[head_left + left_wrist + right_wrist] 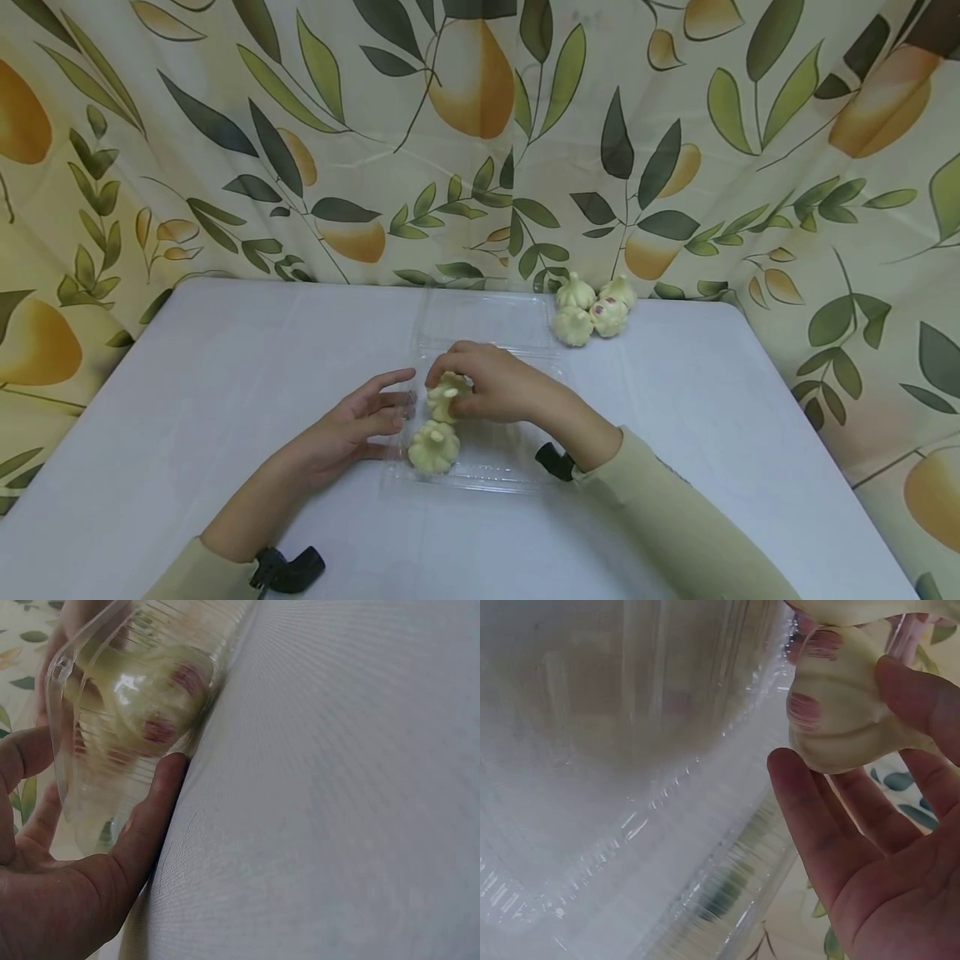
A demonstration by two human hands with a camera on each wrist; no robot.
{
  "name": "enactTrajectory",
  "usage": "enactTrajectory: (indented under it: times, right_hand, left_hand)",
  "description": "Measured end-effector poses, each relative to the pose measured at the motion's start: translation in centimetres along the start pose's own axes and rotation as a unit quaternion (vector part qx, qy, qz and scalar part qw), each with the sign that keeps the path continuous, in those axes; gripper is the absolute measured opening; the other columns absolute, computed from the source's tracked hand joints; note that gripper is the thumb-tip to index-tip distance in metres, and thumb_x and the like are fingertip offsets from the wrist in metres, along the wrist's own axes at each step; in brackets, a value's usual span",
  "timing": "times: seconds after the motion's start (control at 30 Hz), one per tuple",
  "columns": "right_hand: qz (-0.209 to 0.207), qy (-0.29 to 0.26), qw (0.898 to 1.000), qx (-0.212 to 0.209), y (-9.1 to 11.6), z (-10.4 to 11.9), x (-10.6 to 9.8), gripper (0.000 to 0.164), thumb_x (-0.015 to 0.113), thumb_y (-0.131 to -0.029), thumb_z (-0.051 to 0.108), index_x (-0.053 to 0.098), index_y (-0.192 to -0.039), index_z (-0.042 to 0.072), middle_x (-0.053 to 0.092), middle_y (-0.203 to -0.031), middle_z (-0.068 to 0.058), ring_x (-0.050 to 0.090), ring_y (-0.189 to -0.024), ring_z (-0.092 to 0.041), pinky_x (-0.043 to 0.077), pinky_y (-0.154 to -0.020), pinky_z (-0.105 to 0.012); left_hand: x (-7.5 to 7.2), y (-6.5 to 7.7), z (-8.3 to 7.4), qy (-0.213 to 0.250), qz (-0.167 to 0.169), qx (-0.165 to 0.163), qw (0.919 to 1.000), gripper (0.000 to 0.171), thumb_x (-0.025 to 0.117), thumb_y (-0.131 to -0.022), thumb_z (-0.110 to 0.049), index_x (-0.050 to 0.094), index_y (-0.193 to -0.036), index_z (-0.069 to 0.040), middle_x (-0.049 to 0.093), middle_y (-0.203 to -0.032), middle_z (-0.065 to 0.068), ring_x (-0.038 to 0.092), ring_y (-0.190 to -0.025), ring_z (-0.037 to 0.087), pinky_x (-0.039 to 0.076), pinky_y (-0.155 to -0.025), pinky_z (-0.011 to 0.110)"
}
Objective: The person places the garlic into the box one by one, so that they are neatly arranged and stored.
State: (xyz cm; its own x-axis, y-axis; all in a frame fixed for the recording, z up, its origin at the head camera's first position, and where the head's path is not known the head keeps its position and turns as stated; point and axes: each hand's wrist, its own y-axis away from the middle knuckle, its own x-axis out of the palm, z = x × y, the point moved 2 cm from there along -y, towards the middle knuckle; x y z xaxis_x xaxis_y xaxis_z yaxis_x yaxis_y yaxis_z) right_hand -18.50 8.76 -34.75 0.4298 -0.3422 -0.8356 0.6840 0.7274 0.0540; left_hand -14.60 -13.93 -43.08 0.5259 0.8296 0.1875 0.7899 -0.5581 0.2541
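A clear plastic clamshell container lies with its lid folded back on the white table. Inside, at its left side, one cream garlic bulb rests nearest the person. Just behind it, my right hand pinches a second garlic bulb with purple patches between thumb and fingers. My left hand is at the container's left wall, its fingers spread and loosely extended. Through that ribbed wall, the left wrist view shows a purple-marked bulb, with the left thumb against the plastic by its base.
Several garlic bulbs sit clustered at the table's back edge, right of the container's lid. A fruit-and-leaf patterned cloth hangs behind the white table. Black wrist-worn devices show on both forearms.
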Motion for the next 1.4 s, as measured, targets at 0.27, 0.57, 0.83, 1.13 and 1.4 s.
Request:
enactTrajectory:
  times: [0.27,0.57,0.83,1.13,1.4]
  right_hand:
    - [0.014,0.005,1.0,-0.004,-0.7,-0.5,0.4,0.036,0.077,-0.08,0.003,0.07,-0.112,0.018,0.068,-0.116,0.002,0.058,-0.101,-0.014,0.05,-0.086,-0.033]
    - [0.029,0.04,0.999,-0.018,-1.0,-0.4,1.2,0.035,0.077,-0.08,0.0,0.072,-0.111,0.016,0.071,-0.112,0.005,0.062,-0.099,-0.013,0.05,-0.09,-0.034]
    - [0.0,0.079,0.997,-0.026,-1.5,-0.2,1.3,0.035,0.081,-0.077,0.002,0.076,-0.107,0.019,0.068,-0.112,0.003,0.061,-0.107,-0.014,0.051,-0.092,-0.033]
    - [-0.01,0.053,0.999,0.003,-0.8,-0.4,0.0,0.04,0.074,-0.08,-0.003,0.072,-0.114,0.018,0.068,-0.121,0.002,0.062,-0.11,-0.016,0.054,-0.082,-0.029]
    - [-0.063,0.009,0.998,0.004,1.4,-0.7,-3.6,0.04,0.076,-0.084,0.002,0.069,-0.122,0.015,0.067,-0.124,0.001,0.06,-0.118,-0.021,0.058,-0.084,-0.032]
  left_hand:
    - [0.0,-0.1,-0.1,0.004,0.0,0.001,1.0,0.067,0.058,-0.099,-0.01,0.028,-0.157,-0.024,0.028,-0.158,0.017,0.027,-0.145,0.039,0.052,-0.095,0.052]
    - [0.1,-0.1,0.1,0.013,0.006,0.0,0.9999,0.068,0.059,-0.099,-0.01,0.027,-0.157,-0.024,0.029,-0.158,0.017,0.027,-0.145,0.039,0.052,-0.095,0.051]
    - [0.1,0.0,0.1,0.01,0.008,0.005,0.9999,0.067,0.056,-0.099,-0.009,0.026,-0.157,-0.024,0.03,-0.157,0.018,0.03,-0.143,0.039,0.052,-0.095,0.052]
    - [0.1,-0.1,0.0,0.008,0.003,0.001,1.0,0.067,0.055,-0.1,-0.008,0.025,-0.158,-0.024,0.029,-0.157,0.018,0.029,-0.144,0.039,0.052,-0.095,0.052]
    - [0.0,-0.1,0.0,0.002,0.003,-0.001,1.0,0.068,0.056,-0.1,-0.01,0.024,-0.158,-0.024,0.029,-0.157,0.017,0.03,-0.143,0.039,0.051,-0.096,0.052]
